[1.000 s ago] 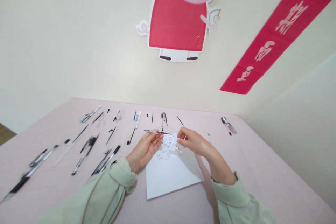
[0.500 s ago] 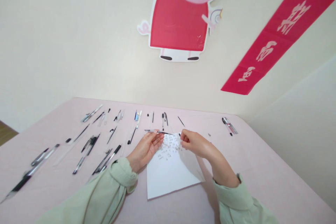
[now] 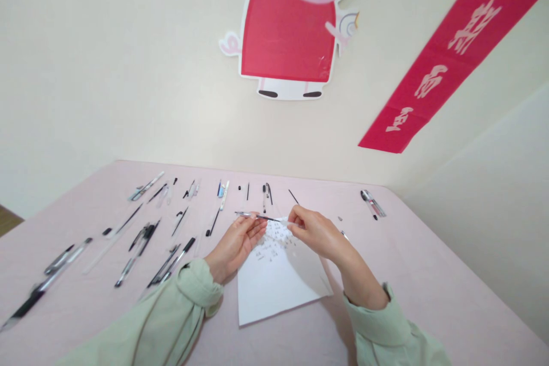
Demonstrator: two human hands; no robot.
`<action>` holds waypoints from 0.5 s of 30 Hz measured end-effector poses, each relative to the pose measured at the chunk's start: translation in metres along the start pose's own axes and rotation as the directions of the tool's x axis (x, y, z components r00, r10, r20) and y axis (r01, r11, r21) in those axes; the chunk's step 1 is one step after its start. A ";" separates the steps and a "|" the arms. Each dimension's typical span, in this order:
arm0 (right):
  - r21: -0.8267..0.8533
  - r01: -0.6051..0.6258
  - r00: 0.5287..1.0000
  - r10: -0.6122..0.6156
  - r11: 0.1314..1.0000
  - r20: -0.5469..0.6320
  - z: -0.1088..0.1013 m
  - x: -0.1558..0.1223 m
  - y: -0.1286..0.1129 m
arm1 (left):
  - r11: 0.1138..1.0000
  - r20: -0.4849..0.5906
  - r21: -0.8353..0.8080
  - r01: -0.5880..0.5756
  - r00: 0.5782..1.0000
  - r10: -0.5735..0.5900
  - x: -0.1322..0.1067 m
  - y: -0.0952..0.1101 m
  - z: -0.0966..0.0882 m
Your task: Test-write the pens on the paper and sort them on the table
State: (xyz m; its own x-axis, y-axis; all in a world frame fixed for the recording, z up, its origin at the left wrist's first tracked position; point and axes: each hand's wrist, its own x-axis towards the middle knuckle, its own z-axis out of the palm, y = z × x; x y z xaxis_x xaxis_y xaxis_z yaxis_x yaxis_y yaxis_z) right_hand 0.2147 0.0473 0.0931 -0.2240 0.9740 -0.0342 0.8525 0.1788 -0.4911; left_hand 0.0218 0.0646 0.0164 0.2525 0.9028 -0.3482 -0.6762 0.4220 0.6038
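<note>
My left hand [image 3: 237, 241] pinches a slim pen refill [image 3: 270, 218] between thumb and fingertips, with a clear tip section [image 3: 243, 214] sticking out to the left. Its dark length points right, toward my right hand [image 3: 315, 231]. That hand is closed with thumb and fingers around a pale, see-through piece that looks like a pen barrel [image 3: 285, 222]; its near end meets the refill's end, and whether it is around it I cannot tell. Beneath both hands lies a white paper pad [image 3: 283, 291] with small handwriting across its upper part.
Taken-apart pens [image 3: 137, 251], with loose refills, caps and barrels, are spread over the pink tablecloth [image 3: 429, 274] to the left and behind. A bundle of pens [image 3: 373, 205] lies at the back right. Behind the table, a cartoon cutout [image 3: 287, 28] and red banner [image 3: 424, 74] hang on the wall.
My right hand has moved slightly left and down, closing the gap to the refill, and a pale barrel end now shows at its fingertips. My left hand keeps its pinch.
</note>
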 end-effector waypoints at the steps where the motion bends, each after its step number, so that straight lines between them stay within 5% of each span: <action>1: -0.005 -0.006 1.000 0.006 1.000 0.005 0.001 0.000 -0.001 | 1.000 0.002 0.003 0.002 1.000 -0.002 0.000 0.000 0.000; 15: -0.037 0.043 0.994 -0.046 0.998 -0.098 0.034 0.005 -0.014 | 0.997 0.063 0.069 0.020 0.998 -0.025 -0.004 0.000 0.002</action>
State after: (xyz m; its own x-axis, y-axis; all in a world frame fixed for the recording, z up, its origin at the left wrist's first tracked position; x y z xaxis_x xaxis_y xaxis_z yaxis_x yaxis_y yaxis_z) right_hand 0.1855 0.0449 0.0703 -0.2158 0.9736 0.0740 0.8590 0.2254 -0.4596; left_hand 0.0222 0.0605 0.0189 0.3122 0.8954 -0.3174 -0.6215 0.4452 0.6447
